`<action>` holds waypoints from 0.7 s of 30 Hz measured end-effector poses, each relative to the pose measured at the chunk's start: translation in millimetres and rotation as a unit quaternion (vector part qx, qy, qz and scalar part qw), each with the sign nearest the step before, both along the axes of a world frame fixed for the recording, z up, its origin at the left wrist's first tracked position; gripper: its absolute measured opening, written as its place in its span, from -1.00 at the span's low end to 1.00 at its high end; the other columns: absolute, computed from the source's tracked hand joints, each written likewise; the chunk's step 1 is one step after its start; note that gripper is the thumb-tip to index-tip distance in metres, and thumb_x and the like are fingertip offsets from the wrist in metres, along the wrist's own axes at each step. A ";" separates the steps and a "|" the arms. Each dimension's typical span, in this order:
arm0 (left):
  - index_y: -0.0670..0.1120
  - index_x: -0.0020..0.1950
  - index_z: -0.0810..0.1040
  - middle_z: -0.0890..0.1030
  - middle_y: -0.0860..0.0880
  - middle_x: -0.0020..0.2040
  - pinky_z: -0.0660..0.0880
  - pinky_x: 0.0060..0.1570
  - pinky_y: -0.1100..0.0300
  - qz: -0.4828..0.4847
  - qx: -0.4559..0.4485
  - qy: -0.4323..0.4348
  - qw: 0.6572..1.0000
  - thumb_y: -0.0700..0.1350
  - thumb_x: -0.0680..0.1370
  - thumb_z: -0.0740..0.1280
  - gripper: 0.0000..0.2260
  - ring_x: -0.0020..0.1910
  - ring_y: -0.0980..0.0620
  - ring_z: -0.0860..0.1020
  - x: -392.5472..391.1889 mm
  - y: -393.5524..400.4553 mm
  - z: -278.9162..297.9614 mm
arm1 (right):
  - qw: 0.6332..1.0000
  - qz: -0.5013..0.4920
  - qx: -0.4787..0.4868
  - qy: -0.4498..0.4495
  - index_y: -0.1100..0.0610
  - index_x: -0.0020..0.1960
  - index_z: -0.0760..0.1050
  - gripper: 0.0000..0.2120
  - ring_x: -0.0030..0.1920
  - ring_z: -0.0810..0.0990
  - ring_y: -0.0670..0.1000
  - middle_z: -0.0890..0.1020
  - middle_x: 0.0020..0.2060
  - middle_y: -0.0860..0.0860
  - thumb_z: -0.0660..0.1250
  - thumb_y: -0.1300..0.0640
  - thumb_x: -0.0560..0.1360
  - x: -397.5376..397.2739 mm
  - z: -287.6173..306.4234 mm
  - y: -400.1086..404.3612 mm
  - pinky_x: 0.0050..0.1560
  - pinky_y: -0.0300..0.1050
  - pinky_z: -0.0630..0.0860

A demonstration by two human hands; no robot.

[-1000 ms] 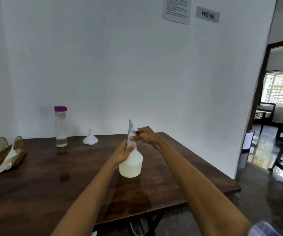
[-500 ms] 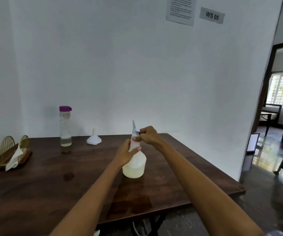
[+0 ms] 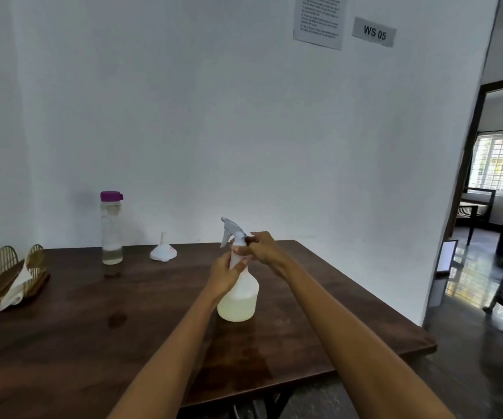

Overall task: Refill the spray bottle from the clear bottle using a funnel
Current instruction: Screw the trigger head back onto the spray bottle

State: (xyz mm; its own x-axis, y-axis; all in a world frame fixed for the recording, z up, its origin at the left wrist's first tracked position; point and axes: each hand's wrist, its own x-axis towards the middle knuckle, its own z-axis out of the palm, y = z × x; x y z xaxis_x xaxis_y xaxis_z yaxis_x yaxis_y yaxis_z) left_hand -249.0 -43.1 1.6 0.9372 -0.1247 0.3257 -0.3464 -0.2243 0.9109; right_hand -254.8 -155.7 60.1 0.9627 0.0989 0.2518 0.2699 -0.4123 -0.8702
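— Since a moment ago that sprayer head [image 3: 232,230] has swung round: it was edge-on before, now the nozzle points left, toward the wall corner. So the collar is turning.

— Looks that way. Right hand [image 3: 263,247] is pinched shut on the collar at the neck, fingers and thumb closed round it. Left hand [image 3: 225,275] is wrapped closed around the upper body of the spray bottle [image 3: 239,293], holding it down on the table [image 3: 319,328].

— Is it loose yet?

— Can't tell; the head sits on the neck, no gap I can see. I'd guess several turns remain.

— What would you tell them?

— Keep the base flat on the wood and let the left hand do the bracing, low enough not to squeeze the soft shoulder. The bottle is about a third full of pale liquid, so a tilt could slop it. Turn the collar itself, not the trigger, and lift straight up once free, because I'd expect a dip tube to hang below and drip.

— And the rest?

— Funnel [image 3: 163,254] lies mouth-down near the back, well apart from the hands. Clear bottle [image 3: 112,229] stands just left of it, purple cap on, a little liquid at the bottom. Neither is touched yet. Napkin holder [image 3: 14,275] at the far left is out of the way.
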 end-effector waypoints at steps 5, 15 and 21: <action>-0.19 0.22 0.52 0.60 -0.18 0.10 0.46 0.02 0.12 0.095 -0.025 -0.015 0.995 -0.07 0.56 0.29 -0.71 0.09 -0.11 0.55 1.4 -13.3 -4.2 | 0.994 -0.095 -0.010 -0.047 0.29 -0.05 0.62 -0.82 -0.25 0.61 -0.01 0.64 -0.19 0.11 0.43 0.19 0.40 -1.5 -8.1 13.4 -0.22 -0.23 0.53; -0.23 0.19 0.53 0.61 -0.18 0.08 0.42 -0.07 0.17 0.145 0.021 -0.027 0.989 -0.16 0.57 0.26 -0.76 0.10 -0.14 0.56 -4.4 -16.1 -2.5 | 0.965 -0.221 -0.087 -0.110 0.15 -0.32 0.56 -0.83 -0.28 0.55 0.02 0.56 -0.39 0.00 0.43 0.08 0.36 0.2 -17.6 35.5 -0.08 -0.05 0.49; -0.18 0.32 0.43 0.50 -0.11 0.20 0.41 0.07 0.16 -0.042 0.070 0.072 0.994 -0.04 0.60 0.21 -0.65 0.10 -0.02 0.45 3.4 14.4 15.3 | 0.999 -0.047 -0.019 -0.009 0.34 -0.08 0.58 -0.84 -0.23 0.56 0.00 0.60 -0.22 0.10 0.41 0.23 0.43 0.9 -0.6 5.7 -0.26 -0.30 0.46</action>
State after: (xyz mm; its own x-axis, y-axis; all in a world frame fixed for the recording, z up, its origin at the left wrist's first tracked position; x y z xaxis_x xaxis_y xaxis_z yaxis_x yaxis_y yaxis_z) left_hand -245.6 -28.7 16.9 0.9572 -0.2391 0.1628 -0.2374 -0.3280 0.9144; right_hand -253.9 -150.1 59.5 0.9634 0.0187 0.2674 0.2447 -0.4687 -0.8488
